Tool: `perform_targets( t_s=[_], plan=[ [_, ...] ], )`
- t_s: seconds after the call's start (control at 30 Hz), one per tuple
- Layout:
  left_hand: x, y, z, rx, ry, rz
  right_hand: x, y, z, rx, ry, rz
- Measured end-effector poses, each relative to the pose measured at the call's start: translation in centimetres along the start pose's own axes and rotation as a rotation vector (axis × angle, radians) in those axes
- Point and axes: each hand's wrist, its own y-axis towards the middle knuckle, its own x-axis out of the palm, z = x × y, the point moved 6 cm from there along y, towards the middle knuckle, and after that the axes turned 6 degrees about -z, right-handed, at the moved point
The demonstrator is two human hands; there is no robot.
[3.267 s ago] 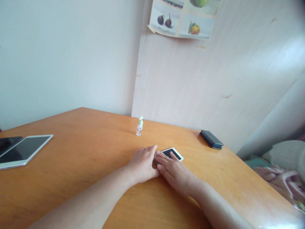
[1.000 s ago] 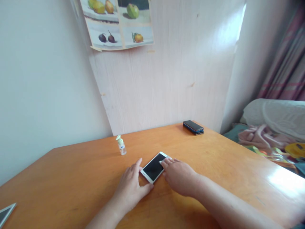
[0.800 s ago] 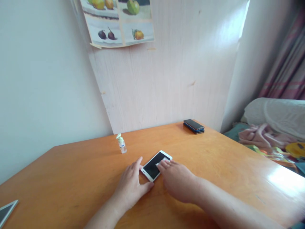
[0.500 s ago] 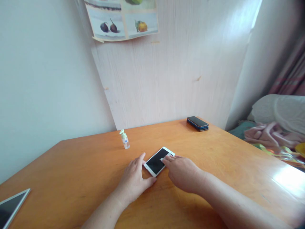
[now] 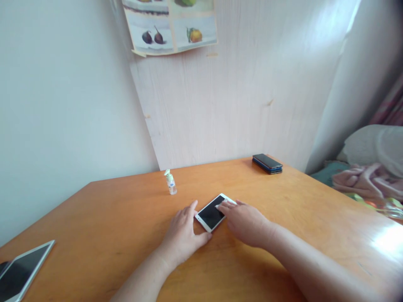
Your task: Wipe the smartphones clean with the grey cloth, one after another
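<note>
A white-framed smartphone (image 5: 211, 214) with a dark screen lies face up on the wooden table, turned at a slant. My left hand (image 5: 182, 237) steadies its near-left end, thumb at the bottom corner and fingers at the left edge. My right hand (image 5: 247, 222) lies over the phone's right part, palm down, its fingers pressing a small white wipe (image 5: 218, 206) to the glass. Most of that wipe is hidden under the fingers, so its exact material is unclear.
Behind the phone stands a small clear pump bottle (image 5: 171, 185) with a pale green top. Stacked dark phones (image 5: 267, 162) lie at the table's back right. A white-framed tablet (image 5: 27, 268) rests at the left edge. Bedding (image 5: 362, 180) is beyond the table's right side.
The camera has turned slightly left, showing more of the tablet. My right fingers and the wipe have shifted a little toward the far edge of the screen; my left hand stays at the phone.
</note>
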Motion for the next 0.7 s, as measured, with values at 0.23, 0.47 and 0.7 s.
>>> perform_targets(
  t_s=[0.23, 0.47, 0.7],
  plan=[
    [0.0, 0.0, 0.2, 0.005, 0.027, -0.013, 0.7, 0.4, -1.6, -0.076, 0.042, 0.047],
    [0.1, 0.0, 0.2, 0.01, 0.049, 0.001, 0.4, 0.5, -2.1, -0.142, 0.109, 0.043],
    [0.1, 0.0, 0.4, 0.005, 0.049, 0.015, 0.3, 1.6, 0.6, 0.064, 0.106, 0.056]
  ],
)
